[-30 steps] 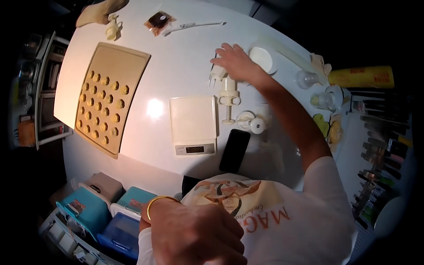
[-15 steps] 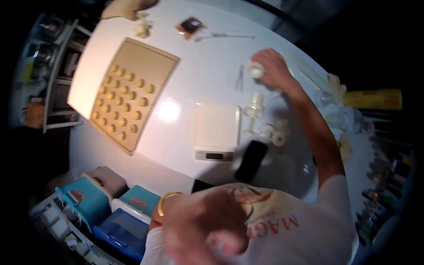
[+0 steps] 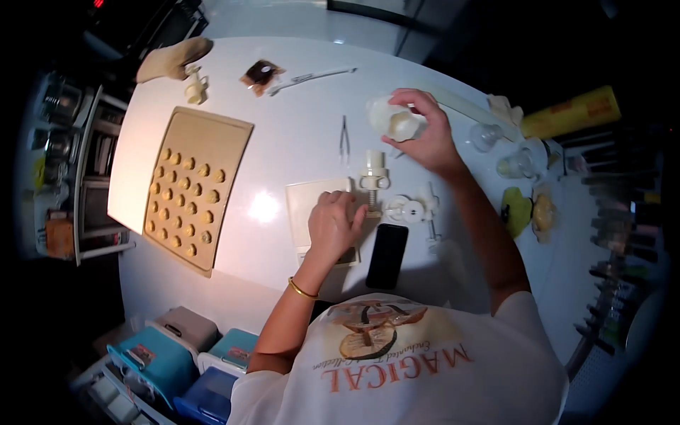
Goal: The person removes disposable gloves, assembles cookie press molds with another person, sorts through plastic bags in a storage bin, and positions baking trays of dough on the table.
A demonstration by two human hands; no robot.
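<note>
My right hand (image 3: 428, 138) grips a small white bowl (image 3: 402, 126) by its rim, the bowl tilted so its inside shows. My left hand (image 3: 331, 225), a gold bangle on its wrist, is over the white kitchen scale (image 3: 301, 205) with thumb apart and fingers bent; nothing shows in it, though its palm is hidden. Right of it stand a cream plunger press (image 3: 373, 170) and a white round part (image 3: 407, 210). A black phone (image 3: 387, 256) lies nearer my body. Metal tweezers (image 3: 344, 138) rest left of the bowl.
A tan tray (image 3: 234, 138) with several small dough pieces lies at the left. Behind it are a beige mitt (image 3: 173, 60), another press (image 3: 195, 86) and a brown packet (image 3: 261, 75). Clear cups (image 3: 485, 136) and a yellow roll (image 3: 572, 113) are at the right.
My left hand has moved forward from close to the camera to over the scale. The bowl in my right hand now shows its inside and appears larger. The whole view has shifted.
</note>
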